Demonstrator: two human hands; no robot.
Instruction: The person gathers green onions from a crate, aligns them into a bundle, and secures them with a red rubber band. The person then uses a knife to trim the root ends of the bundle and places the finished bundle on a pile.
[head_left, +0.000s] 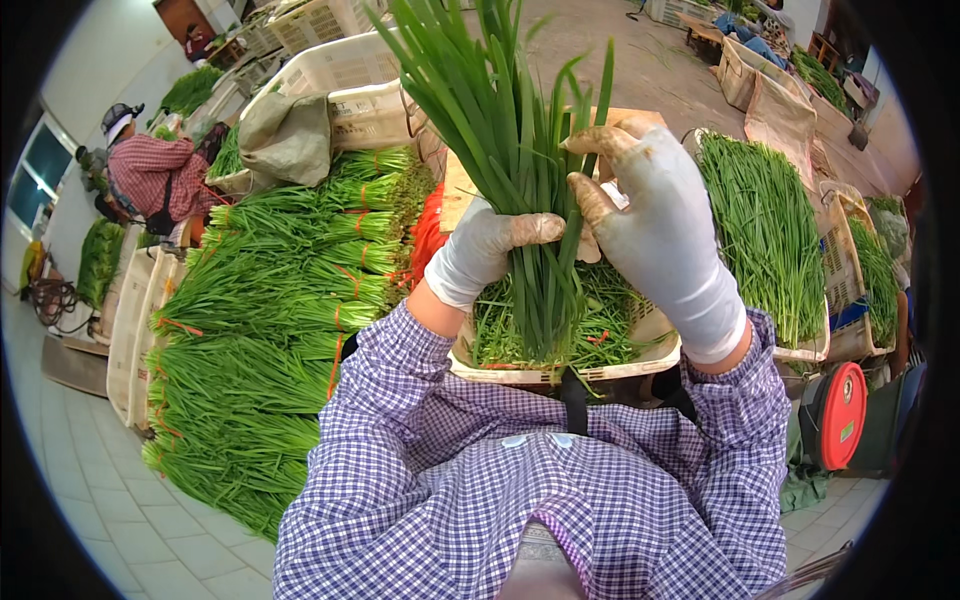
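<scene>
My left hand (487, 244), in a soiled white glove, grips an upright bunch of garlic chives (517, 165), its thumb lying across the stalks. The leaves fan out above the fist, and the lower ends hang over a white plastic crate (540, 375). Loose chive leaves and trimmings (607, 315) fill the crate. My right hand (645, 195), also gloved, is at the bunch's right side with thumb and fingers curled around a few leaf blades. Whether it pinches one is unclear. Behind the hands is a wooden board (459, 187), partly hidden.
Tied chive bundles (255, 330) are piled at left, beside red ties (427, 232). A crate of loose chives (765, 232) stands at right, near a red-lidded bucket (844, 416). A grey sack (285, 139) drapes a crate at back left. Another person (154, 169) sits far left.
</scene>
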